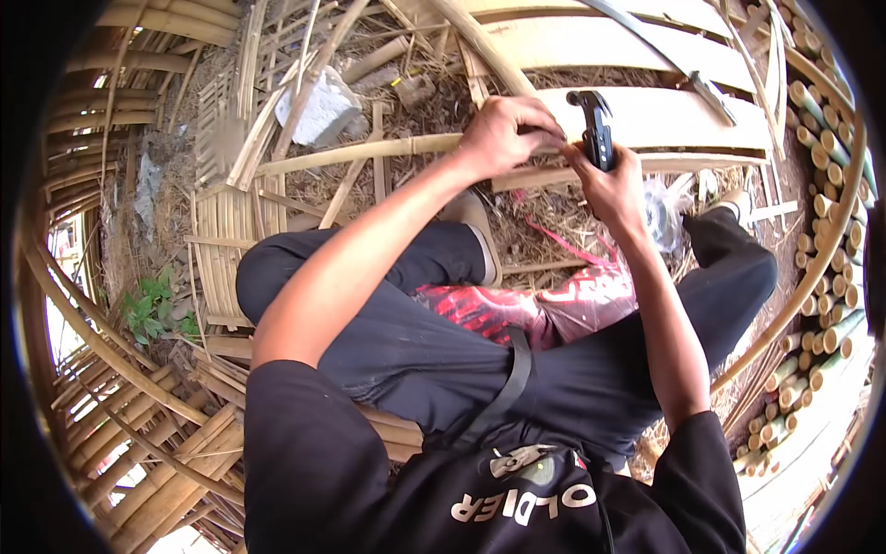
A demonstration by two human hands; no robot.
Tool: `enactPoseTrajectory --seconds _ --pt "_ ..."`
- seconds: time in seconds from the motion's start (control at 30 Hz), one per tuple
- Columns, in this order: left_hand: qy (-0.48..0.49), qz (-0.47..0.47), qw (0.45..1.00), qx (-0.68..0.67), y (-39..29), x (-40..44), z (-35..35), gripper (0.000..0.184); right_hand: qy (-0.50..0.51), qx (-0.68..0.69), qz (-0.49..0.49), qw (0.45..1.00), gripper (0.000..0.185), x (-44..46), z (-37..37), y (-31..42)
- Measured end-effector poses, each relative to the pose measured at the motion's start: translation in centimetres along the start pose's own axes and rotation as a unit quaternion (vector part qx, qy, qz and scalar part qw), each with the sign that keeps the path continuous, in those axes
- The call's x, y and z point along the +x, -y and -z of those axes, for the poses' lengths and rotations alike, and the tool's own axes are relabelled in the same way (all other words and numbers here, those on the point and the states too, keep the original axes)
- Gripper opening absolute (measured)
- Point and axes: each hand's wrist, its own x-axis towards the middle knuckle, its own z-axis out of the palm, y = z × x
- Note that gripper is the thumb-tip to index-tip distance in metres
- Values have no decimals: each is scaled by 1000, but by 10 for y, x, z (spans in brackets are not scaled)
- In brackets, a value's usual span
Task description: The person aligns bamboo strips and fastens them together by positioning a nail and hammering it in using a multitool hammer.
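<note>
My left hand (508, 137) is closed at the top middle, fingers curled over the end of a thin bamboo strip (369, 149) that runs off to the left. Close to its right, my right hand (611, 185) has its fingers wrapped round a black tool (598, 134) with a curved, claw-like head pointing up. The fingertips of both hands nearly meet at the strip. Whether the right fingers also pinch the strip is too small to tell. Just behind the hands lie wide pale bamboo boards (664, 115).
A hammer (709, 95) rests on the boards. A whitish stone block (318, 109) sits at the upper left. Cut bamboo poles (835, 337) are stacked at the right. A red printed bag (480, 309) lies between my legs, a clear plastic bag (662, 217) beyond.
</note>
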Motion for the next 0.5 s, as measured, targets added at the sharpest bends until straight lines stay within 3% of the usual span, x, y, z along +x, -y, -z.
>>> enactPoseTrajectory --seconds 0.17,0.23,0.5 --pt "-36 -24 999 -13 1 -3 -5 12 28 0 -31 999 28 3 5 2" --pt "-52 -42 998 -9 3 -4 -8 11 43 16 -92 995 28 1 8 11" --pt "-105 -72 991 40 4 -10 -5 13 27 71 -63 995 27 4 -9 1"
